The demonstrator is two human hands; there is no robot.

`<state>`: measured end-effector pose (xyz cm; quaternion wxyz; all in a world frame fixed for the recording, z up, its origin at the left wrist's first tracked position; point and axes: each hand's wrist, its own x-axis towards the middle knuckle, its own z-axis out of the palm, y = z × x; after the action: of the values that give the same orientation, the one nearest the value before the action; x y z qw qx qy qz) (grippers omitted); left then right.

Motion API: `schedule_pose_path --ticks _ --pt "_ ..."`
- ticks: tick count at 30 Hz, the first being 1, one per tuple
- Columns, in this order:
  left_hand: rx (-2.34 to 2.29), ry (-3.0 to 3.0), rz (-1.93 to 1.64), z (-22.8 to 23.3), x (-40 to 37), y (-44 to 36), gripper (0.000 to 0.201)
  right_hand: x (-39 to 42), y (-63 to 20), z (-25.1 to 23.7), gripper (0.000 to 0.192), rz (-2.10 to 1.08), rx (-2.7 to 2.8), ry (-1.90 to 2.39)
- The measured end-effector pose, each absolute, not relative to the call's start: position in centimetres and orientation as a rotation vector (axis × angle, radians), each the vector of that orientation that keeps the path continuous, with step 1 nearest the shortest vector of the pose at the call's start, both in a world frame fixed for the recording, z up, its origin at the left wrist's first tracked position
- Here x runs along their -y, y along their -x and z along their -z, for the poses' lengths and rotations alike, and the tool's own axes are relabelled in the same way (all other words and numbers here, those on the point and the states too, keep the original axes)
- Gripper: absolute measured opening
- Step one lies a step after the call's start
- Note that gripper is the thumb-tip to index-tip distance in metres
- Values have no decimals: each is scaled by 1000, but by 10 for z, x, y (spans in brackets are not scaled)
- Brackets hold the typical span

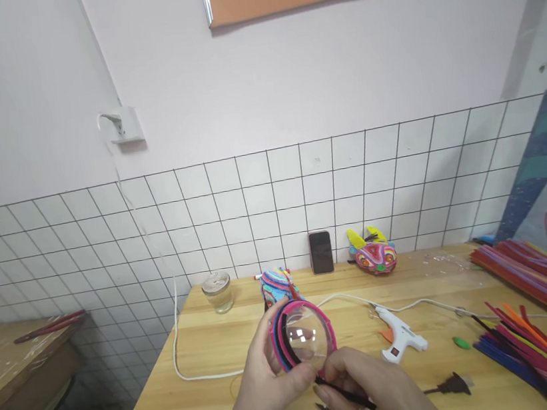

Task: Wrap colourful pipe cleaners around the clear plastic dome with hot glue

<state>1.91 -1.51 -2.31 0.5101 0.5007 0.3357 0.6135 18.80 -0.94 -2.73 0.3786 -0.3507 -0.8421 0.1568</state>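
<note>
My left hand (259, 385) holds a clear plastic dome (304, 339) up in front of me over the wooden table (218, 394). Pink, blue and black pipe cleaners are wound around the dome's rim. My right hand (373, 393) pinches a black pipe cleaner (346, 395) at the dome's lower edge; the strand runs down to the right across my fingers. Both hands are low in the middle of the view, touching the dome.
A white glue gun (399, 336) lies right of the hands, its white cable (182, 351) running to a wall socket (124, 125). A glass jar (218, 291), a phone (321, 252), two colourful figures (375, 253) stand at the back. Heaps of pipe cleaners (533, 305) lie right.
</note>
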Motion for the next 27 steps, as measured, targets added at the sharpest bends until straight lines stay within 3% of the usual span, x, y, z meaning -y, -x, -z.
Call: schedule_pose_path --ticks 10,21,27 --pt "-1348 -1730 -1257 16 21 -27 76 3 -203 14 13 -47 2071 696" --pt "-1451 -1918 -1167 23 20 -33 84 4 -197 13 12 -187 2031 805" --pt "-1471 -1967 -1341 46 16 -36 90 5 -193 16 13 -223 1906 828"
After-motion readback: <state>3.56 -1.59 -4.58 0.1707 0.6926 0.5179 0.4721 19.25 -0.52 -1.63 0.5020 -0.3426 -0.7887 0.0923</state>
